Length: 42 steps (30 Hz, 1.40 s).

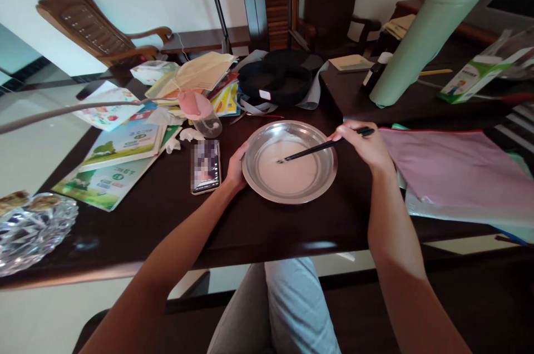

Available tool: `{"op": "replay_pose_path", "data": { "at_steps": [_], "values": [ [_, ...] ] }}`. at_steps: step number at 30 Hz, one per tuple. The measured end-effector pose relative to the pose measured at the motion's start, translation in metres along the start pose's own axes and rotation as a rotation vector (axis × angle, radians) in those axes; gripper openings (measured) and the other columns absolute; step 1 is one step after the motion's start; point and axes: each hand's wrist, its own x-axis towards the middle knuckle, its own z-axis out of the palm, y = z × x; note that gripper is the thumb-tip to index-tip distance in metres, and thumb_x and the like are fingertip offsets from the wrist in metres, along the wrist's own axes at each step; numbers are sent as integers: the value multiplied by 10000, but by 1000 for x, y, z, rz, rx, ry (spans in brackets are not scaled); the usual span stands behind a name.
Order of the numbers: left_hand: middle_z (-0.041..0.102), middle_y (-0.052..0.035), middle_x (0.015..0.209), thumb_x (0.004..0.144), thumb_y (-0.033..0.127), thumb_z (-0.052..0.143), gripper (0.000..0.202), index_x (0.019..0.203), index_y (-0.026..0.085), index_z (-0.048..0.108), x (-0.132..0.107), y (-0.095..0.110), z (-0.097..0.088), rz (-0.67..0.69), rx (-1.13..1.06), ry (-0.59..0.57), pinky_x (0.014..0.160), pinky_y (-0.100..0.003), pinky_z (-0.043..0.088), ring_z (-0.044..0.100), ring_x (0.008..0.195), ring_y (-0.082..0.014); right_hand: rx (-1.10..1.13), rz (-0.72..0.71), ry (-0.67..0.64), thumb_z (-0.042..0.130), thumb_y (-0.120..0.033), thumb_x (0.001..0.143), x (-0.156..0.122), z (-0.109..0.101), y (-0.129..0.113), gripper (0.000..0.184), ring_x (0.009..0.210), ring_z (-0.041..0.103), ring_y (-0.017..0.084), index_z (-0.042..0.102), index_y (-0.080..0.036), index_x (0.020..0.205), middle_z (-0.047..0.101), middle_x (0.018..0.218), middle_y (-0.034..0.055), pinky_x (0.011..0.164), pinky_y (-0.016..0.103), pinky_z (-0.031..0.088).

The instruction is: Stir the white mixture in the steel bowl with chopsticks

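A round steel plate [325, 179] sits on the dark wooden table [258, 226], holding a pale whitish liquid. My left hand [236, 168] grips the plate's left rim with curled fingers. My right hand [364, 143] is closed around a pair of black chopsticks [312, 149]. Their tips reach down into the liquid near the plate's middle. A phone [205, 166] with a lit screen lies just left of my left hand.
Booklets and papers [120, 148] are spread at the left with a pink-capped bottle [202, 112]. A glass dish [33, 229] stands at the near left edge. A pink folder [454, 168], green flask [421, 43] and black headgear [277, 79] lie right and behind.
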Motion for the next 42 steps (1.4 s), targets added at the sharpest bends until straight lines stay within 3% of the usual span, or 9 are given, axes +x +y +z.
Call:
{"op": "replay_pose_path", "data": {
  "at_steps": [3, 9, 16, 22, 25, 29, 32, 36, 42],
  "values": [
    [800, -57, 932, 761, 382, 770, 273, 938, 174, 751, 0, 0, 0, -3, -1, -10, 917, -409, 587, 742, 1033, -309, 27, 14, 92, 756, -659, 822, -1, -8, 4, 479, 670, 751, 216, 712, -247, 581, 741, 620, 15, 794, 372, 591],
    [804, -48, 908, 784, 385, 759, 306, 1018, 187, 774, -1, 1, 0, 0, 1, -6, 890, -415, 595, 748, 994, -310, 49, 11, -103, 762, -665, 811, -1, 3, 1, 444, 737, 770, 229, 755, -259, 631, 773, 684, 21, 815, 369, 596],
    [806, -49, 949, 782, 410, 770, 354, 1057, 188, 766, -2, 2, 2, 1, 6, -23, 908, -414, 586, 748, 1015, -308, 9, 6, 159, 751, -700, 801, 0, -10, 5, 491, 679, 751, 229, 706, -268, 571, 751, 629, 14, 816, 407, 603],
    [798, -51, 897, 769, 393, 769, 257, 913, 181, 750, -1, 1, 1, -6, 3, -5, 904, -413, 591, 743, 1020, -315, 52, 11, -93, 761, -697, 793, -1, 2, 2, 468, 692, 754, 224, 748, -264, 614, 771, 673, 18, 797, 380, 595],
    [796, -52, 895, 759, 390, 781, 279, 934, 175, 752, -1, 1, 1, -1, -2, -18, 918, -411, 589, 741, 1033, -314, -7, -10, -14, 768, -727, 763, 1, 2, 0, 476, 751, 767, 240, 753, -269, 633, 786, 700, 26, 832, 397, 598],
    [803, -51, 928, 773, 381, 769, 307, 1002, 178, 758, -2, 2, 2, -5, -4, -38, 922, -416, 587, 746, 1029, -310, 1, 10, 139, 747, -716, 793, 0, -12, 5, 507, 669, 752, 237, 702, -265, 566, 738, 609, 21, 780, 403, 601],
    [806, -51, 936, 791, 392, 758, 321, 1033, 181, 762, -2, 2, 1, -8, -4, -28, 911, -418, 590, 751, 1012, -309, 61, 22, 28, 752, -690, 805, -1, -10, 7, 494, 630, 742, 228, 704, -263, 559, 721, 589, 13, 737, 387, 598],
    [802, -56, 909, 795, 405, 761, 304, 1001, 183, 765, -1, 1, 1, -12, 7, -15, 903, -423, 593, 750, 1015, -321, 50, 9, -105, 761, -703, 785, 0, 4, 3, 465, 725, 770, 239, 753, -266, 628, 769, 671, 22, 804, 385, 604],
    [804, -53, 958, 771, 385, 758, 300, 997, 189, 763, -1, 1, 0, 10, 11, -51, 922, -417, 585, 740, 1046, -311, -12, -1, 141, 741, -711, 801, 0, -11, 4, 497, 686, 757, 238, 709, -269, 574, 746, 623, 21, 798, 405, 606]
  ]
}}
